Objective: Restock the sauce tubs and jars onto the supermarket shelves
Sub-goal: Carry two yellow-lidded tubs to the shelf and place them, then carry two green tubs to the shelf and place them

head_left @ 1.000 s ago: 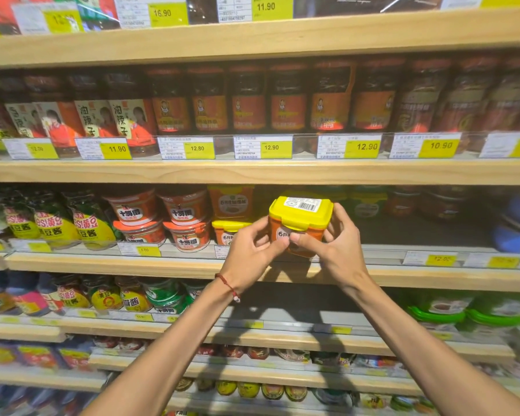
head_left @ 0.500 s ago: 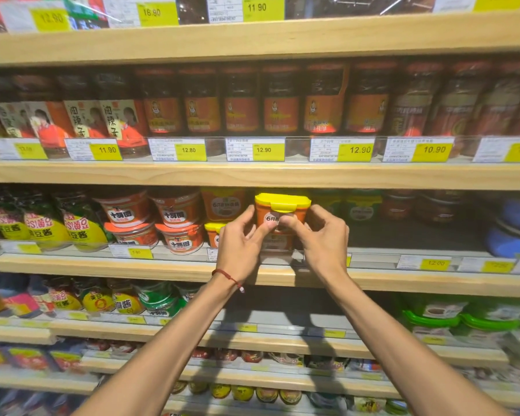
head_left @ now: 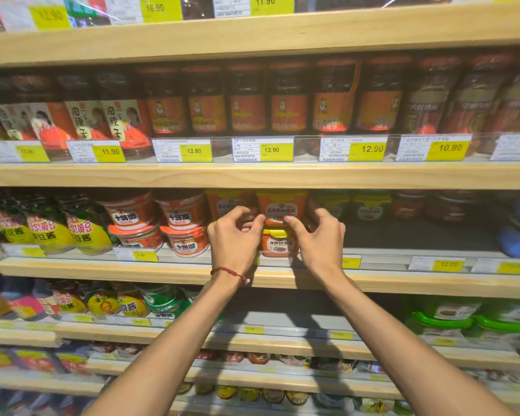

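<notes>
Lifted a second ago, orange sauce tub [head_left: 281, 207] now sits stacked on lower tub [head_left: 279, 244] at shelf [head_left: 403, 282] front edge; left hand [head_left: 233, 235] and right hand [head_left: 320, 235] fingertips pinch its front, equally near.

— What fills the view?

— Pale wooden shelves [head_left: 252, 175], five or six tiers stacked close, running the whole width — no wall or floor shows.

— And along the edges?

— Clear plastic strips holding white-and-yellow price tags [head_left: 370, 149]. Light falls from above and in front; the recess under each board [head_left: 418, 232] lies in shadow.
</notes>
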Demonstrator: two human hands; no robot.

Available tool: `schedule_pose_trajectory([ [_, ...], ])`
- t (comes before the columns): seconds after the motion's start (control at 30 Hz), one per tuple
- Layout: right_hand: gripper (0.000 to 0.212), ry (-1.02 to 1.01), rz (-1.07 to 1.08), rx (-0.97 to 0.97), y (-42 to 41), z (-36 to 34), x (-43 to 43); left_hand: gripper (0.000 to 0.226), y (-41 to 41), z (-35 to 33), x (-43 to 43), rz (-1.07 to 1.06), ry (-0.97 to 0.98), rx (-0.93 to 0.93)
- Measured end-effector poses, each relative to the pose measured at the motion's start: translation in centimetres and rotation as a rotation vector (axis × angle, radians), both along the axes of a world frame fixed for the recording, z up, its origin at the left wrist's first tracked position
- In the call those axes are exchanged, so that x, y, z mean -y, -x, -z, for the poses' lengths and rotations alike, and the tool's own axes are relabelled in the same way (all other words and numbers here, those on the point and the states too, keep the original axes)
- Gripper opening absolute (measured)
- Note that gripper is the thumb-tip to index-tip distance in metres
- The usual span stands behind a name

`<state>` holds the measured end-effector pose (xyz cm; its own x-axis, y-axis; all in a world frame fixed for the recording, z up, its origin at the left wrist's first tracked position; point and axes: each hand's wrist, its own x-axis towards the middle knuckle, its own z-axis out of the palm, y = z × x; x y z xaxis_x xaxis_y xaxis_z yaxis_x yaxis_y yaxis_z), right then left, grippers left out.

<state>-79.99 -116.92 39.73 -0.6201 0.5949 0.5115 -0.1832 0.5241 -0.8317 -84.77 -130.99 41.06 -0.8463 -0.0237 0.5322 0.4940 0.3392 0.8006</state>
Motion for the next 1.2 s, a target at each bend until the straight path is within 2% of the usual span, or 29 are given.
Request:
schedule_pose_trajectory([
  [0.3,0.029,-0.176,0.164,0.203,0.2,-0.1,0.4,0.022,0.4,1.8,2.8,0.111,0.470,-0.206],
  [0.47,0.027,-0.254,0.131,0.183,-1.4,0.7,1.0,0.023,-0.2,2.2,3.6,0.137,0.677,-0.269],
  [0.57,0.035,-0.413,0.148,0.164,-4.0,2.1,0.8,0.033,-1.0,2.9,3.7,0.140,0.797,-0.369],
  [0.7,0.029,-0.692,0.236,0.232,-7.9,3.9,0.3,0.042,-2.2,4.1,3.1,0.230,0.874,-0.453],
  [0.8,0.041,-0.819,0.288,0.495,-11.6,5.5,0.0,0.045,-3.5,5.6,1.5,0.356,0.900,-0.477],
  [0.93,0.062,-0.784,0.309,0.782,-17.1,8.2,-1.4,0.058,-6.4,8.6,-1.6,0.514,1.018,-0.455],
  [1.1,0.065,-0.636,0.417,0.993,-24.6,11.5,-4.5,0.059,-11.3,11.4,-7.3,0.714,1.082,-0.477],
  [1.2,0.068,-0.535,0.477,1.055,-29.6,13.1,-7.2,0.064,-15.7,12.2,-12.3,0.813,1.102,-0.486],
])
